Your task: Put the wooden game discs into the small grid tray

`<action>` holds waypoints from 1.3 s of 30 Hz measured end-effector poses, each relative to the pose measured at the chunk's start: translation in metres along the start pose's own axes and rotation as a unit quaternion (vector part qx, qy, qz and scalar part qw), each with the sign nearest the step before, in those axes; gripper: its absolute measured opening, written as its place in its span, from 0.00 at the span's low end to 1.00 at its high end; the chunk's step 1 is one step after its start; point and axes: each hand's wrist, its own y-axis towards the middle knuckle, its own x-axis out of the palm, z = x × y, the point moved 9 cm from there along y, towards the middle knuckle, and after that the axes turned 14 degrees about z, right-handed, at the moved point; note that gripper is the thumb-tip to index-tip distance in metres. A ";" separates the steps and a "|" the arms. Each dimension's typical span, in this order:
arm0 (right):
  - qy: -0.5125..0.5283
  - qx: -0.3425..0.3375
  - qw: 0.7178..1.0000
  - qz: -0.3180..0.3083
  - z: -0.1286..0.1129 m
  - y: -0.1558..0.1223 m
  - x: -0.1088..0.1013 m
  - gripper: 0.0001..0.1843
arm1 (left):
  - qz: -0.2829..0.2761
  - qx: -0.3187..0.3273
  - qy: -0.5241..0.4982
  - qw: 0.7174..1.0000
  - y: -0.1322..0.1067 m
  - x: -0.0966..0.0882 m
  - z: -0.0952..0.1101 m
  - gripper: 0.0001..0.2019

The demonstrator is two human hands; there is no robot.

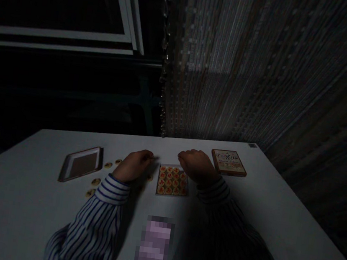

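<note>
A shallow tray (171, 195) lies mid-table, holding rows of round Chinese chess pieces (168, 183) with red characters. Over its upper right corner is my right hand (199, 166), fingers curled closed; whatever is in them is hidden. To the tray's left, my left hand (133, 165) is closed in a pinch above the table, and I cannot make out what is between the fingertips. Loose round chess pieces (96, 182) are scattered around my left hand and forearm, including a piece (150, 178) close to the tray's left edge.
An open, shallow box part (99, 164) with a dark rim lies at the left. A flat box or lid (229, 162) with printed characters is at the right. Beyond the white table (275, 227) hangs a string curtain (231, 69). A pixelated pinkish object (154, 246) is at the front. Lighting is dim.
</note>
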 end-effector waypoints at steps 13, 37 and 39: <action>-0.015 -0.006 1.000 0.015 0.004 0.001 0.004 0.16 | 0.066 -0.029 0.062 0.995 0.026 0.013 -0.035 0.17; -0.003 -0.021 1.000 0.015 0.000 -0.001 0.015 0.14 | 0.048 0.038 0.218 0.974 0.018 0.049 -0.032 0.16; -0.001 -0.019 1.000 0.009 -0.001 -0.001 0.015 0.14 | 0.051 0.042 0.222 0.973 0.018 0.049 -0.032 0.16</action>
